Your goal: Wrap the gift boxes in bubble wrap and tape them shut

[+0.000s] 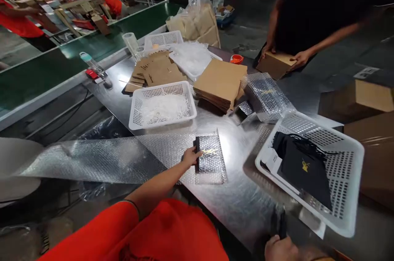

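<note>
My left hand (191, 156) grips the left edge of a flat black box (211, 154), with the thumb reaching onto its top. The box bears a gold mark and is partly covered by bubble wrap (147, 154). The wrap runs as a long strip across the metal table and off to the left. At the lower right edge, my right hand (281, 248) is closed around a slim dark object (279, 222), too blurred to name. Close to it stands a white perforated basket (344, 195) holding black bags (303, 166) with gold marks and cords.
Behind the wrap are a white basket of shredded filler (163, 109), stacked cardboard (220, 82) and a bubble-wrapped parcel (267, 95). A tape dispenser (95, 72) sits by the green conveyor (123, 31). Across the table, a co-worker (308, 14) holds a carton (275, 64).
</note>
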A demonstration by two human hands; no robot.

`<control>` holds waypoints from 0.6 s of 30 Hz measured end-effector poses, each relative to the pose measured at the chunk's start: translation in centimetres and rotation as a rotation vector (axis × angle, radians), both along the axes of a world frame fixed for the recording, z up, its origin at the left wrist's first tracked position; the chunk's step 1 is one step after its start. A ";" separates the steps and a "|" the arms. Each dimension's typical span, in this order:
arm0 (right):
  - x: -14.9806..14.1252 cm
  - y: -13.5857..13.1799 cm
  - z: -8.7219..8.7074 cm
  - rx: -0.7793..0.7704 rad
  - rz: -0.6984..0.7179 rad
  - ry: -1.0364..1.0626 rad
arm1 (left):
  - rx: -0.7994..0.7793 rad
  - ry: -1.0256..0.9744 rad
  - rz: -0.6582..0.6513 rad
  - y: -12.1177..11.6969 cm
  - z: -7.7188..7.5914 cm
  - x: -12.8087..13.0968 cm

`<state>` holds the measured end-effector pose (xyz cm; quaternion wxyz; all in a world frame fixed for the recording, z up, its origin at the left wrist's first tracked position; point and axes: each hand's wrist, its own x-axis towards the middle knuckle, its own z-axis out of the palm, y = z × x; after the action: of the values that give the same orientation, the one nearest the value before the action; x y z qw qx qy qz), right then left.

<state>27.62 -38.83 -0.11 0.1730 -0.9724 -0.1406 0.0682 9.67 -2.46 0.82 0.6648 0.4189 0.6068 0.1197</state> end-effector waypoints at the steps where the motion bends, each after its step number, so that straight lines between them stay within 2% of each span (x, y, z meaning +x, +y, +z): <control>1: -1.0 1.3 0.8 0.090 0.017 0.007 | 0.011 0.008 -0.012 0.0 -0.1 -0.1; 3: -3.5 5.4 2.5 0.286 0.027 0.060 | 0.033 0.022 -0.045 0.0 -0.3 -0.5; 5: -6.2 11.0 4.1 0.477 0.034 0.186 | 0.046 0.025 -0.092 0.3 -0.4 -0.7; 8: -9.5 19.7 5.4 0.608 0.125 0.337 | 0.050 0.017 -0.183 1.0 -0.6 -0.8; 10: -10.7 24.0 5.8 0.715 0.099 0.493 | 0.059 0.017 -0.247 1.5 -0.7 -1.0; 13: -11.7 26.8 5.9 0.744 0.068 0.548 | 0.119 0.040 -0.314 2.7 -0.6 -2.6; 15: -12.4 27.0 5.7 0.686 0.108 0.473 | 0.187 0.065 -0.337 4.1 -0.2 -5.0; 18: -14.7 26.4 4.8 0.544 0.226 0.392 | 0.304 0.103 -0.388 6.7 0.7 -9.9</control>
<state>12.95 -12.41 4.74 0.4407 -0.8375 -0.2246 0.2322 -0.19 4.27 1.48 0.5728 0.6283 0.5232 0.0583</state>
